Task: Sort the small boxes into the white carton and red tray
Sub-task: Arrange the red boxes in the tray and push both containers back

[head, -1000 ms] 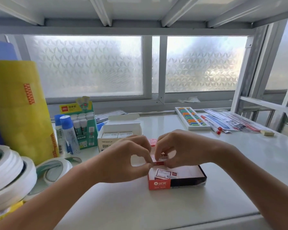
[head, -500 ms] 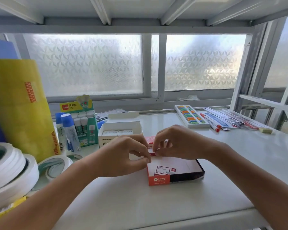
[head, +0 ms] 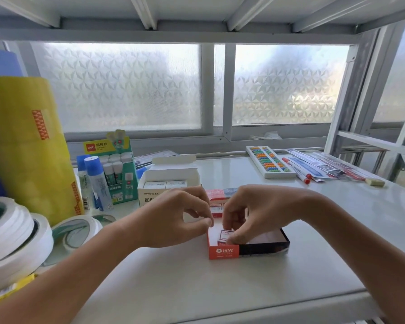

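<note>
A red tray [head: 223,252] with a dark front side sits on the white shelf at centre. My right hand [head: 260,211] reaches into its left end, fingertips pinched on a small white box with red print [head: 225,235]. My left hand [head: 173,218] hovers just left of the tray, thumb and fingers nearly together, nothing visible in them. Behind the hands stand more small red and white boxes [head: 216,202]. The white carton [head: 150,195] stands open behind my left hand, with small white boxes inside.
At left are a big yellow tape roll [head: 26,146], white tape rolls [head: 12,235], blue-capped glue bottles [head: 96,181] and a green glue-stick display box [head: 119,169]. An abacus [head: 269,164], pens and packets lie at back right. An eraser [head: 375,181] lies near the right edge.
My right hand has dropped from the small boxes behind the tray down into the tray's left end, onto the small white box. My left hand has stayed beside the tray.
</note>
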